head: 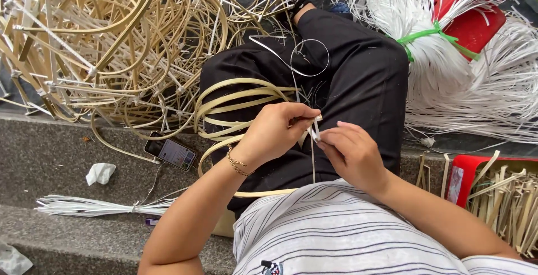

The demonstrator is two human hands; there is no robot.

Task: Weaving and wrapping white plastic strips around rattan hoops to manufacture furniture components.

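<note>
My left hand (274,132) grips a set of curved bamboo hoops (235,104) that rest on my lap over black trousers. Its fingers pinch the hoop rims together near the middle. My right hand (350,151) pinches a thin white plastic strip (315,132) right at that same spot, touching the left fingertips. The strip runs up from there and loops loosely over my knee (308,56). A thin gold bracelet sits on my left wrist.
A big heap of bent bamboo frames (101,45) lies at the left. Bundled white strips (448,67) tied with green string lie over a red tub (476,22) at the right. A phone (171,151), crumpled tissue (101,173) and a red tray of bamboo slats (504,196) sit on stone steps.
</note>
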